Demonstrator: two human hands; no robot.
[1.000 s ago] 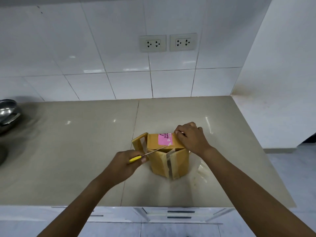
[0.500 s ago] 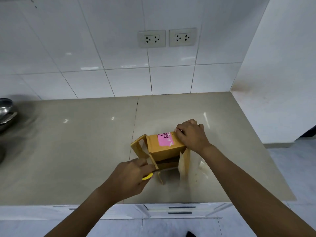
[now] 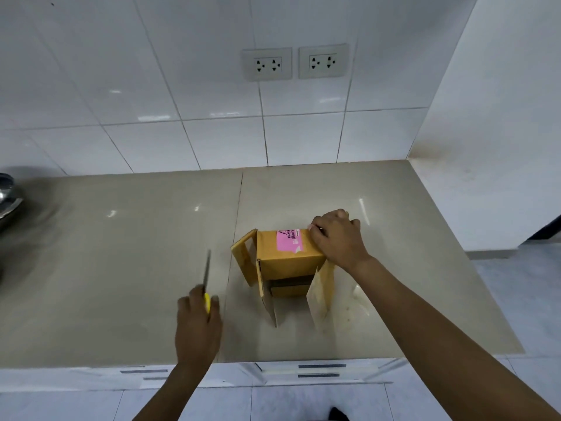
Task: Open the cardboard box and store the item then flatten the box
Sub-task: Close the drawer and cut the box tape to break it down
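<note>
A small brown cardboard box (image 3: pixel 285 262) with a pink label lies on its side on the beige counter (image 3: pixel 121 268). Its near end stands open, with flaps swung out to the left and right, and a dark inside shows with something brown in it. My right hand (image 3: pixel 337 238) presses down on the box's top far corner. My left hand (image 3: pixel 197 326) is off to the left of the box, gripping a knife (image 3: pixel 207 278) with a yellow handle, blade pointing away from me.
A metal bowl (image 3: pixel 7 196) sits at the counter's far left edge. White tiled wall with two sockets (image 3: pixel 296 63) runs behind. A white wall bounds the counter on the right. Drawers and floor lie below the near edge.
My left hand has drawn the knife out of the box's taped end and moved left, away from the box. The near flaps have swung open. My right hand stays on the box.
</note>
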